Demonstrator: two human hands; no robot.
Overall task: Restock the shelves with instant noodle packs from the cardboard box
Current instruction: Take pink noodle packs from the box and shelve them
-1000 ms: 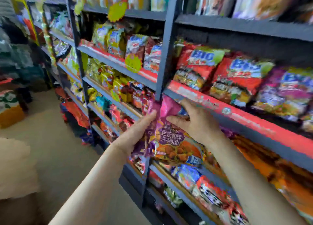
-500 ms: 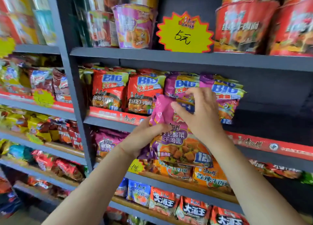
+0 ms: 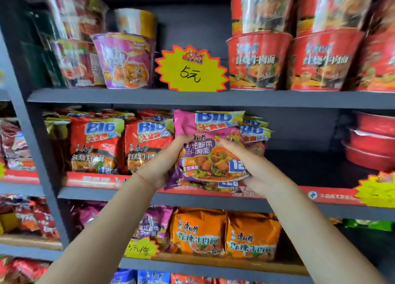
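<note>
The purple noodle pack (image 3: 210, 155) is held from both sides, left hand (image 3: 164, 162) curled round its left edge, right hand (image 3: 254, 170) gripping the lower right corner. It's kept upright at the front of the middle shelf (image 3: 192, 195), right in front of the matching purple packs (image 3: 254, 132) and just beside the red packs (image 3: 147, 142). The row behind looks pretty full, though how deep it goes can't really be seen. If it gets shoved in hard, the packs behind could be crushed, or a red one tipped off the edge. A slippery wrapper could also be dropped once one hand is taken off.
</note>
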